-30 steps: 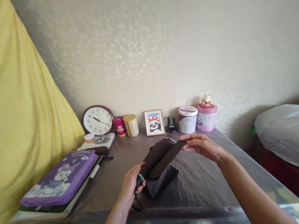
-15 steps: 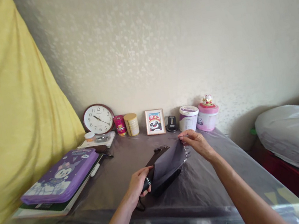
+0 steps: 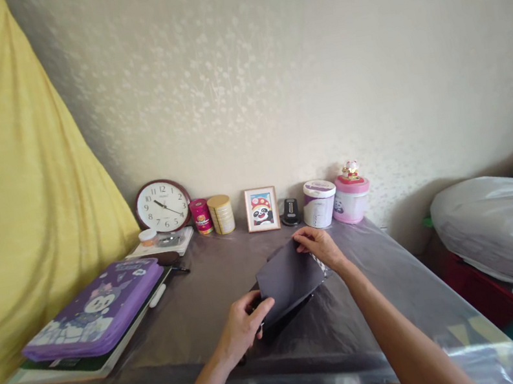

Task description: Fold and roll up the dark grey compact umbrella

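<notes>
A dark folding umbrella (image 3: 288,278) is held low over the near middle of the table, its canopy fabric loose and one panel spread out between my hands. My left hand (image 3: 246,321) is closed around its handle end, with the thumb lying against the fabric; the handle is mostly hidden. At the panel's far right corner, my right hand (image 3: 321,248) pinches the edge between thumb and fingertips. Light-coloured rib parts (image 3: 318,264) show just below the right hand.
Along the wall stand a clock (image 3: 163,205), a pink can (image 3: 201,217), a yellow tin (image 3: 222,215), a framed panda picture (image 3: 261,209), and two tubs, one purple-white (image 3: 319,204) and one pink-lidded (image 3: 351,200). A purple case (image 3: 96,308) lies on books at left.
The panel has been turned over toward the left and now covers more of the umbrella. My left thumb has come onto the fabric; the right hand has moved slightly left. The view shifted a little.
</notes>
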`<state>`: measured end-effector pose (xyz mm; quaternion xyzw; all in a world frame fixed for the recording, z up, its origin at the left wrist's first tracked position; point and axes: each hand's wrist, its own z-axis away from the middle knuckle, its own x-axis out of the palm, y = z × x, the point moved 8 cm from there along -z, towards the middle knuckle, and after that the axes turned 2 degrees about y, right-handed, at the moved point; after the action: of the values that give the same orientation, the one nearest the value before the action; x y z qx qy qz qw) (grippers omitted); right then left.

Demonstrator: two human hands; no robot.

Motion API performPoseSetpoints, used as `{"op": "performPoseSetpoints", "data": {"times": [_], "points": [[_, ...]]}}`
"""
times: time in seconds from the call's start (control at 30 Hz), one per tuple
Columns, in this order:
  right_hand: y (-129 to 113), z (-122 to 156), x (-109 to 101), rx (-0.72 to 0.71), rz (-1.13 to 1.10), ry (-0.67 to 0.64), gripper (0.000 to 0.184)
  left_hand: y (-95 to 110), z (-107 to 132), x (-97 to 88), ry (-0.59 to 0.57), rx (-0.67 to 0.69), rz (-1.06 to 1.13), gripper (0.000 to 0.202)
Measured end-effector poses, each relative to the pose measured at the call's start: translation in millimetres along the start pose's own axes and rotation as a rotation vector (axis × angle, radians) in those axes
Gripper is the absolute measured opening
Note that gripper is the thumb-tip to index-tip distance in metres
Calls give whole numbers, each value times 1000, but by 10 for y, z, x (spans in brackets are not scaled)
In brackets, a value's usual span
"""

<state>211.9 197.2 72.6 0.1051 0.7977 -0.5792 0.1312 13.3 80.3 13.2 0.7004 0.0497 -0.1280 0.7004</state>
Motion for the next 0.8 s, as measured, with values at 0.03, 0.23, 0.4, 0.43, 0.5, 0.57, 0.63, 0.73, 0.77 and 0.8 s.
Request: {"op": "performPoseSetpoints", "data": {"times": [0.03, 0.23, 0.4, 0.43, 0.5, 0.57, 0.63, 0.73, 0.77, 0.8], "points": [[12, -6, 30, -2, 13, -10, 20, -1, 2, -5, 13, -3, -4, 40], [-72, 63, 233, -147, 305, -161, 19, -89, -6, -29, 31, -84, 99, 43], [-351, 325, 347, -337, 496, -367, 45, -138, -18, -111, 64, -156, 252, 70], [-387, 390, 379, -367, 546, -422, 50, -136, -21, -132, 67, -158, 268, 71], [-409, 498, 435, -411, 677, -505, 60, -129, -26, -175, 74, -152, 306, 72], [-377, 549, 468, -428, 821, -524, 68, -114, -21, -213, 84, -141, 342, 72], [-344, 547, 481, -444, 935, -481, 72, -91, -5, -241, 95, -136, 360, 74], [-357, 514, 494, -501, 1014, -393, 66, -49, 21, -264, 101, -137, 348, 77], [-372, 507, 503, -523, 1023, -381, 60, -37, 25, -268, 95, -136, 338, 78], [-391, 501, 510, -541, 1026, -374, 53, -24, 26, -269, 81, -132, 326, 78]]}}
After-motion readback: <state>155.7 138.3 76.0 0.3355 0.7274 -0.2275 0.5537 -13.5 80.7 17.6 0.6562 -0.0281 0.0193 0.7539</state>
